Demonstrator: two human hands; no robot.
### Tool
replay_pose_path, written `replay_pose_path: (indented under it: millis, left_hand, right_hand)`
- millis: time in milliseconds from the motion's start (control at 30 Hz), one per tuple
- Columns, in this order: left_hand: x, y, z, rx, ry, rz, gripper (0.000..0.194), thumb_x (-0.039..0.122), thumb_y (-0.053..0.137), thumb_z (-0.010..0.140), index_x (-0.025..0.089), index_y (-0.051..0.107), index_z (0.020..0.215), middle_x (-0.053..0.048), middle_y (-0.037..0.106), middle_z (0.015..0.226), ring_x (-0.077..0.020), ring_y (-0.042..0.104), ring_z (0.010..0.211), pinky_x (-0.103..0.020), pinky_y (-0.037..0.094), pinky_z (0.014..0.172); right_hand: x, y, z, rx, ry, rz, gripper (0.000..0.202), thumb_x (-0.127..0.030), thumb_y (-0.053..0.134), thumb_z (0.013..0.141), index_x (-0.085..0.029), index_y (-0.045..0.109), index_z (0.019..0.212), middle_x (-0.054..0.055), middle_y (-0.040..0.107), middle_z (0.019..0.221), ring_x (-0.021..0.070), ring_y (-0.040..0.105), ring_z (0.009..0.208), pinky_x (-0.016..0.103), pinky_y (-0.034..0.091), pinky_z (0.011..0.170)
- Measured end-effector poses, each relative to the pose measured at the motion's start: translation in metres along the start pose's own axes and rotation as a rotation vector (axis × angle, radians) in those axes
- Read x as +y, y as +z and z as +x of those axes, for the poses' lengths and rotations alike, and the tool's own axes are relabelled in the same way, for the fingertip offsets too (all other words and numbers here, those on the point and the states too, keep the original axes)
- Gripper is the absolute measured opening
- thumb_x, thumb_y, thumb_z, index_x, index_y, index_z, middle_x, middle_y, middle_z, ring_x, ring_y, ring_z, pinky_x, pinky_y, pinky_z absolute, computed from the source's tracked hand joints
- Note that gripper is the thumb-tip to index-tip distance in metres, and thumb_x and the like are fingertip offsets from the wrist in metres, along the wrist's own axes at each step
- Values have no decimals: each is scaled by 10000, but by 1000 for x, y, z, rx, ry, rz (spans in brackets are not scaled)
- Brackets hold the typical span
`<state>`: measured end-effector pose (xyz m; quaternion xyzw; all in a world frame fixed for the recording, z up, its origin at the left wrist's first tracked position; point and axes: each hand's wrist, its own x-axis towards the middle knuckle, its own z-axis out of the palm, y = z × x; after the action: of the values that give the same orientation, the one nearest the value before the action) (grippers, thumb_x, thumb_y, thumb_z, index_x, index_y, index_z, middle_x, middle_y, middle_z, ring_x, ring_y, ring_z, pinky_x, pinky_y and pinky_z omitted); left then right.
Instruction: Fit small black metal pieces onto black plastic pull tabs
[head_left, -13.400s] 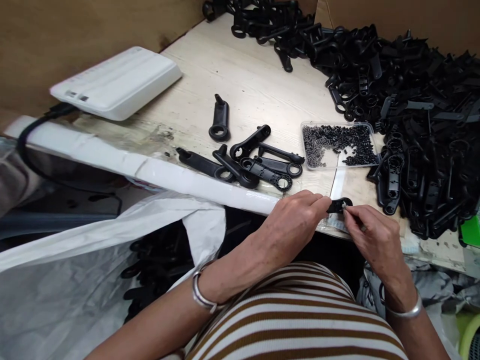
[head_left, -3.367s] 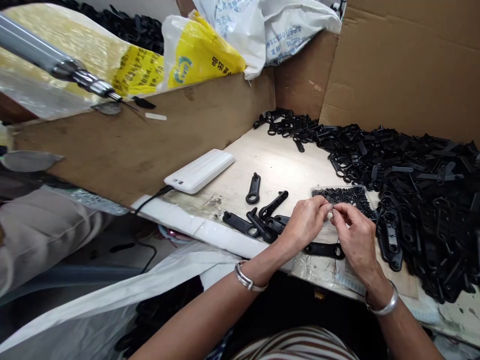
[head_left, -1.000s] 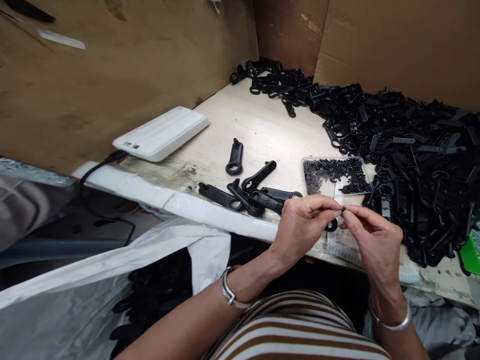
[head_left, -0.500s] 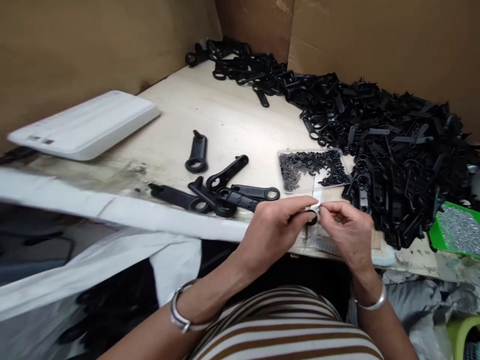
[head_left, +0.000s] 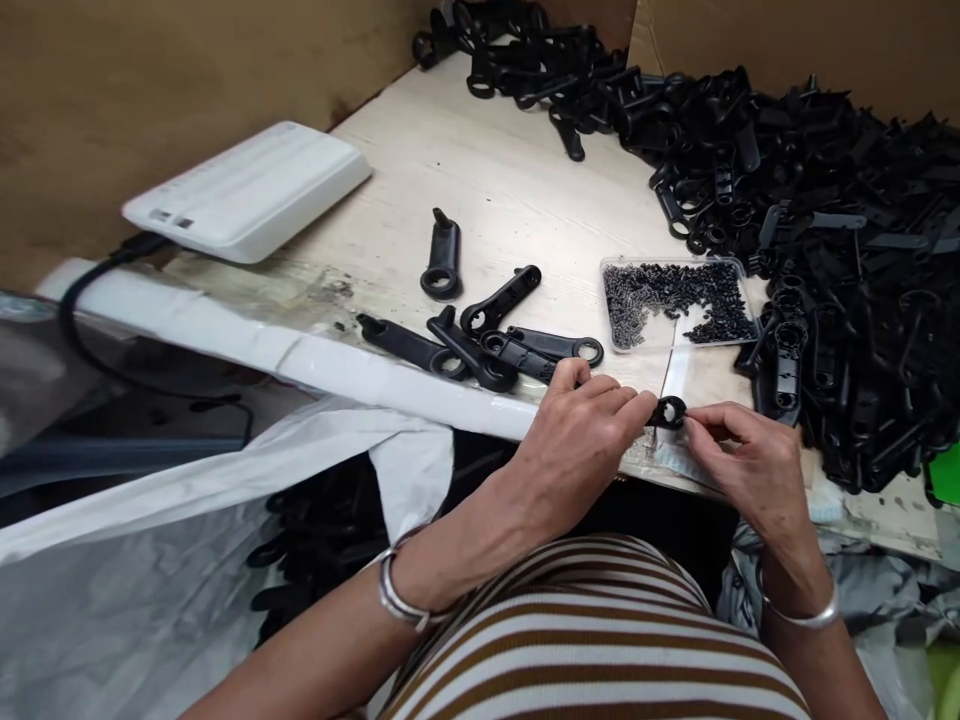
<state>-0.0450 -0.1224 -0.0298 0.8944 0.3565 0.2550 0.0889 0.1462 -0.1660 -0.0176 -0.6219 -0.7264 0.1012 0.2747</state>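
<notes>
My left hand (head_left: 581,430) is closed round a black plastic lever part (head_left: 670,411), whose ring end sticks out past my fingertips over the table's front edge. The rest of that part is hidden under my fingers. My right hand (head_left: 757,460) has its thumb and forefinger pinched together at the ring's right side; whatever is between them is too small to make out. Just behind my hands lies a shallow clear tray (head_left: 622,345) of tiny black pieces. Left of it, several similar black levers (head_left: 501,300) lie loosely grouped on the pale tabletop.
A large heap of black plastic parts (head_left: 847,250) covers the table's right and back. At the left stands a white flat device (head_left: 247,190) with a black cable (head_left: 71,310). Cardboard walls (head_left: 187,70) enclose the table. A green tray (head_left: 945,475) shows at the right edge.
My view has shifted, so the table contents appear farther right and higher. My left hand now covers more of the lever, with its ring end turned toward my right fingers.
</notes>
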Motion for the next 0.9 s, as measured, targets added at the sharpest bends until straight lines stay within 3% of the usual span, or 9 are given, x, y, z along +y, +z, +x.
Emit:
replay_pose_path:
  millis: [400,567,733,900]
  left_hand:
    - [0,4,-2,5,19,-6,24,131,591,902,144,611,897,-12,686,754,-183,597,723,-302,408,718]
    - [1,3,-3,23,15,-6,55,114,572,903,149,613,889,-15,686,756,-185,606,724,-295,437,702]
    - [3,4,-3,-8,11,-7,94,95,539,910,147,617,910,-8,672,736,-176,605,675,-281,461,656]
    - [2,4,-3,5,-5,-5,51,112,583,890,159,604,887,2,661,720,-176,612,668,-280,462,633]
  right_hand:
    - [-8,3,-1,-29,-155,-169,133,-149,540,911,-166,630,814,27,696,746,114,637,641,233,476,642]
    - [-24,5,-2,-87,-205,-278,194,-138,500,936,-155,604,773,39,644,708,135,597,623,259,432,624]
    - [-40,9,-4,-132,-83,-414,250,-147,471,941,-161,597,726,52,621,686,168,577,602,289,372,573]
    - [-31,0,2,-175,101,-134,169,-206,537,915,-174,671,816,35,716,773,152,649,668,249,441,654]
